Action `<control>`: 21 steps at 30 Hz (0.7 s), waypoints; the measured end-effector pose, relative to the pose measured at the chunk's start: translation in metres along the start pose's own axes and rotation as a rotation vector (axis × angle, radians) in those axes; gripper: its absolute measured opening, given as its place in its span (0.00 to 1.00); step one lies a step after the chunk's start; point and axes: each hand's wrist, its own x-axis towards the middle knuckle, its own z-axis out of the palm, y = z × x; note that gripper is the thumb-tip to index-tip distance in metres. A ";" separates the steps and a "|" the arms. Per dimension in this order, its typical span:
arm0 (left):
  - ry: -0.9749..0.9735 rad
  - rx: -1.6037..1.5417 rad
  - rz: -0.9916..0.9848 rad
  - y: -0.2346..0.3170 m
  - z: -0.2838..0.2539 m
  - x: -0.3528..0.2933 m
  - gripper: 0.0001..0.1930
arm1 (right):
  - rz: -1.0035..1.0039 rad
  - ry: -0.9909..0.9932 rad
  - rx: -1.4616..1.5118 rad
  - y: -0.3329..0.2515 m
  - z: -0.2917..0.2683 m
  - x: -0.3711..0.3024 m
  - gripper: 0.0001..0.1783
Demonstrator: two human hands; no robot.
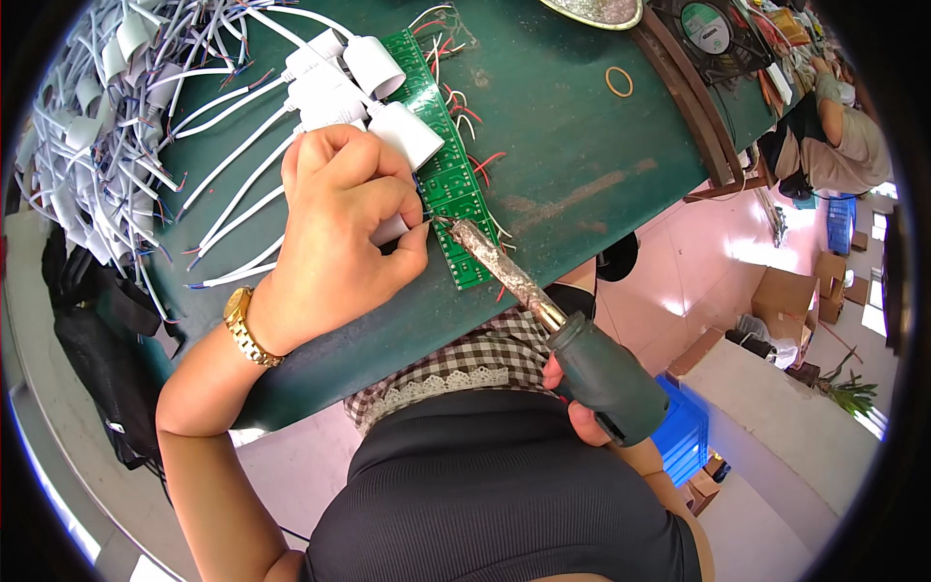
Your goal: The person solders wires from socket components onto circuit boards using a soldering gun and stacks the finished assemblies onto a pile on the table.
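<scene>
A long strip of green circuit boards (pixel 452 180) lies on the green work table. My left hand (pixel 344 218) is over the strip's left edge, thumb and forefinger pinched on a thin wire end at the board. Part of a white piece (pixel 390 231) shows beneath these fingers; the rest is hidden. My right hand (pixel 580 417) grips the dark handle of a soldering iron (pixel 609 376), which hides most of the hand. The iron's worn metal tip meets the board right beside my left fingertips. White plastic sockets (pixel 405 134) with cables lie along the strip's upper part.
A big heap of white socket cables (pixel 97 126) covers the table's far left. Red and white wires (pixel 480 167) stick out along the strip's right side. Farther right are a rubber band (pixel 619 81), a brown curved bar (pixel 687 97) and a fan (pixel 706 31). Another person (pixel 844 145) sits at far right.
</scene>
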 end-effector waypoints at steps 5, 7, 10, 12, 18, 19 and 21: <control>0.008 -0.015 -0.004 -0.001 0.001 0.001 0.11 | 0.103 0.119 -0.031 0.005 0.018 -0.006 0.24; -0.007 0.002 -0.013 -0.002 -0.001 -0.002 0.10 | -0.306 0.101 -0.194 -0.021 -0.002 0.026 0.24; 0.003 -0.024 -0.006 -0.003 -0.003 -0.001 0.10 | 0.091 -0.043 -0.329 -0.049 -0.005 0.025 0.21; 0.015 -0.034 -0.002 -0.002 0.000 -0.001 0.11 | 0.118 -0.013 -0.195 -0.051 -0.012 0.020 0.20; 0.023 -0.039 -0.009 -0.002 0.001 -0.003 0.11 | 0.018 0.168 -0.053 -0.046 0.001 0.020 0.12; 0.023 -0.040 -0.010 -0.002 0.001 -0.003 0.11 | 0.152 0.215 0.109 -0.046 0.005 0.017 0.10; 0.026 -0.039 -0.009 -0.003 0.002 -0.003 0.11 | 0.316 0.255 0.441 -0.043 0.008 0.010 0.10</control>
